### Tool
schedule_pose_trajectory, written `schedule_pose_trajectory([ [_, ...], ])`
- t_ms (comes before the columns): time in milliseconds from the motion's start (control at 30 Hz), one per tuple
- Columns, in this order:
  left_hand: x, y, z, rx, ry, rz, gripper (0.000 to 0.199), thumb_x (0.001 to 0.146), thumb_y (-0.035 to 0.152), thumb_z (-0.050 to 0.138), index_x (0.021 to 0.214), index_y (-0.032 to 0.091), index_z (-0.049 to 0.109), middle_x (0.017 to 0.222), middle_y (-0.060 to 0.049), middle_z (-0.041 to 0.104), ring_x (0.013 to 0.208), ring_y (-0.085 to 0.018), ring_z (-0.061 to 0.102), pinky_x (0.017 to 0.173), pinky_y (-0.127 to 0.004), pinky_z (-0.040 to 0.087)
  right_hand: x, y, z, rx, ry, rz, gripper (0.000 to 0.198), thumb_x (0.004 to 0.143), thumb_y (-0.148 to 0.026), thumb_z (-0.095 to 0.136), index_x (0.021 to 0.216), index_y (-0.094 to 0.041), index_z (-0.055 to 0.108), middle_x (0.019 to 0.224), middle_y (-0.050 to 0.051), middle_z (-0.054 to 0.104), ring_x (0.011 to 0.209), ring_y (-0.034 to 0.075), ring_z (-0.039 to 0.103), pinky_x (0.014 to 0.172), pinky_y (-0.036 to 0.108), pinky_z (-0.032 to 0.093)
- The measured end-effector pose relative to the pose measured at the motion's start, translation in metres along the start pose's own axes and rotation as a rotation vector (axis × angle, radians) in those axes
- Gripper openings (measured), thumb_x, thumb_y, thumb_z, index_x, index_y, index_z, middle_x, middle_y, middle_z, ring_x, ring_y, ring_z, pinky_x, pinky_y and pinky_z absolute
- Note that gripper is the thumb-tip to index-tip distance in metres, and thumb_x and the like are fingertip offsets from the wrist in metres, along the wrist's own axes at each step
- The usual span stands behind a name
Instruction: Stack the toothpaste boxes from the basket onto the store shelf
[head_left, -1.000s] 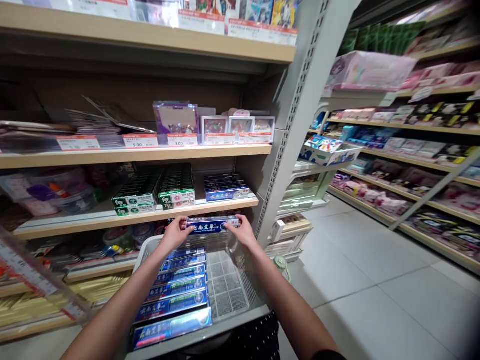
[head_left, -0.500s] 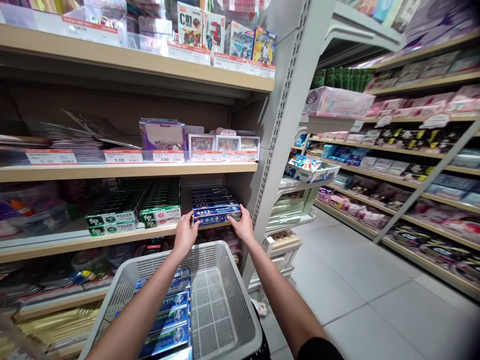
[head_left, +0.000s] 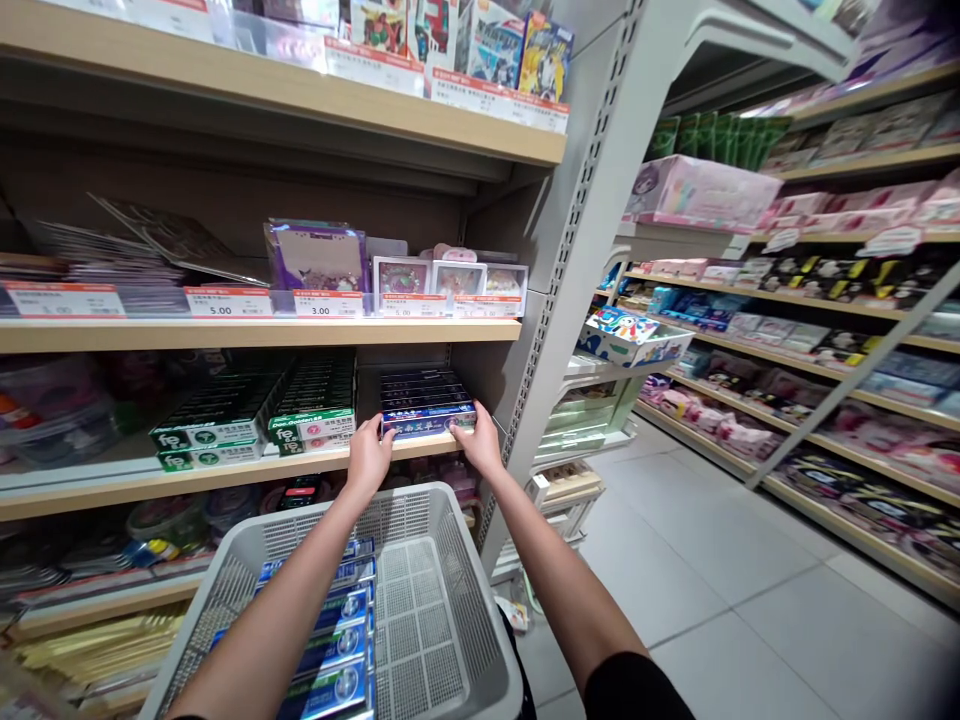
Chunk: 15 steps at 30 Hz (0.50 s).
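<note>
On the lower shelf sits a row of flat blue cartons [head_left: 427, 424] with white lettering on the front one, likely toothpaste boxes. My left hand [head_left: 369, 458] grips their left front corner, thumb on the front face. At the right front corner, my right hand [head_left: 480, 442] holds them the same way, its thumb pressed on the front. Below my forearms stands a grey plastic basket [head_left: 484, 600]. Blue and green toothpaste boxes [head_left: 341, 640] lie in a row along its left half, partly hidden by my left forearm.
Green-and-black toothpaste boxes [head_left: 313, 428] stand in two rows left of the blue cartons. Close above is another wooden shelf [head_left: 262, 337] with price tags. A grey slotted upright [head_left: 559, 270] borders the right side. Beyond it lie tiled floor [head_left: 675, 540] and more stocked shelving.
The view has shifted slightly, so the upper shelves sit higher in it. Both hands keep their hold at the corners of the blue cartons, which show little movement on the shelf.
</note>
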<state>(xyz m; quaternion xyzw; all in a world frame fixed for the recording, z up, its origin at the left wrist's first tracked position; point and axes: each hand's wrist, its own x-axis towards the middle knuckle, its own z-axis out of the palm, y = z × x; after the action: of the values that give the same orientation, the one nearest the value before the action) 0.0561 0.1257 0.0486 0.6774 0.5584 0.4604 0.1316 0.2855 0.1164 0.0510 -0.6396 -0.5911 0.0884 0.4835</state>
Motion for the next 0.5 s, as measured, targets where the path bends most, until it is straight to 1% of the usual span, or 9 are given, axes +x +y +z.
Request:
schedule_pose_trajectory([
  [133,0.015,0.007,0.001,0.136,-0.03,-0.037,0.031,0.089,0.027,0.052,0.109,0.007,0.064,0.1,-0.019,0.067,0.095,-0.029,0.064,0.083,-0.037,0.049,0.009,-0.008,0.005,-0.052,0.009,0.021,0.069,0.078,-0.03,0.066,0.14,-0.013,0.041,0.138,0.017,0.051,0.126,0.03,0.05,0.105,0.041,0.04],
  [233,0.02,0.011,0.002,0.184,-0.038,-0.097,0.026,0.089,0.027,0.05,0.1,0.008,0.065,0.092,-0.019,0.067,0.091,-0.031,0.064,0.079,-0.038,0.048,0.013,-0.014,0.006,-0.079,0.007,0.057,0.066,0.077,-0.03,0.067,0.138,-0.016,0.043,0.135,0.016,0.054,0.124,0.03,0.052,0.103,0.04,0.042],
  [367,0.019,0.012,0.005,0.213,-0.025,-0.104,0.026,0.091,0.028,0.046,0.097,0.009,0.064,0.091,-0.018,0.065,0.091,-0.031,0.064,0.079,-0.039,0.048,0.015,-0.016,0.006,-0.072,0.003,0.068,0.067,0.077,-0.03,0.067,0.138,-0.017,0.043,0.133,0.015,0.055,0.124,0.029,0.052,0.104,0.04,0.04],
  [500,0.015,0.014,0.006,0.227,-0.006,-0.085,0.03,0.092,0.029,0.043,0.102,0.009,0.062,0.095,-0.019,0.063,0.095,-0.032,0.062,0.084,-0.042,0.048,0.015,-0.014,0.008,-0.029,0.007,0.066,0.074,0.076,-0.03,0.067,0.142,-0.019,0.037,0.136,0.013,0.054,0.127,0.027,0.05,0.107,0.039,0.039],
])
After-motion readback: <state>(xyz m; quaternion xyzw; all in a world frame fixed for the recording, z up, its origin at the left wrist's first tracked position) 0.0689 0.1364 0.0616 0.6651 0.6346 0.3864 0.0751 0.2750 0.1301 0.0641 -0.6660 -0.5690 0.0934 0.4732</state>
